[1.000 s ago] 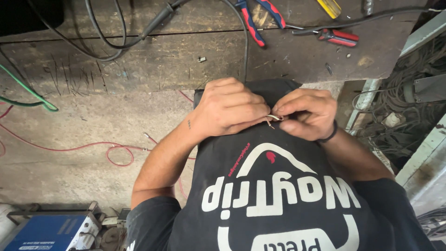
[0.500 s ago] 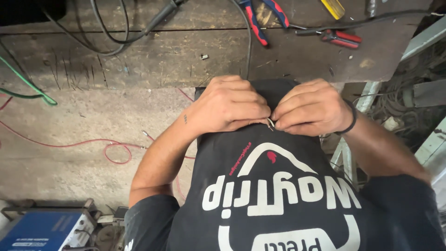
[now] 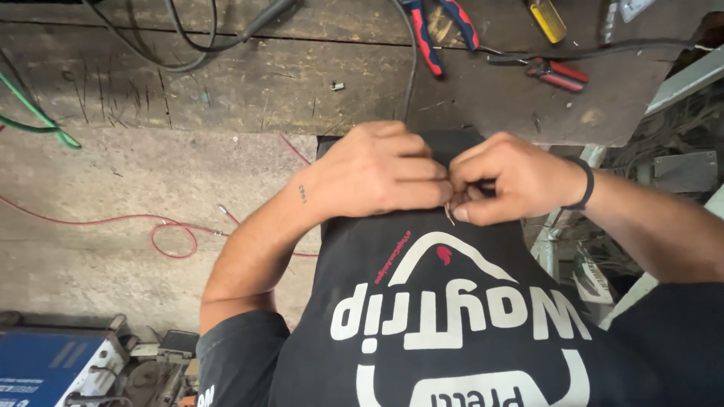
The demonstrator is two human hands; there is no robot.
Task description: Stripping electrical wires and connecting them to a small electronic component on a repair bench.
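Both hands meet at the centre of the frame, right at the edge of the counter [image 3: 226, 98]. The left hand [image 3: 377, 177] is curled shut, knuckles up, fingers bunched and pressed against the right hand [image 3: 513, 181]. The right is closed too, thumb and forefinger pinched together on a small metal piece [image 3: 450, 214], a thin bright sliver poking out below the fingertips (too small to say just what it is). Whether the left hand grips that same piece or only braces against the other hand, I cannot tell. A dark band [image 3: 587, 185] sits on the right wrist.

Under the hands hangs the person's black shirt [image 3: 452, 316], with white lettering and a small red mark.

Up top, on the worn wooden counter: red-and-blue pliers [image 3: 437, 30] at upper centre, smaller red-handled cutters [image 3: 554, 71] to their right, a yellow handle [image 3: 547, 19] just above those. Dark cables [image 3: 188, 45] loop across the upper left, a green cable [image 3: 38, 120] runs at the far left edge, and a thin red wire [image 3: 170, 234] curls on the floor at left. A blue box [image 3: 45, 369] sits in the lower left corner.
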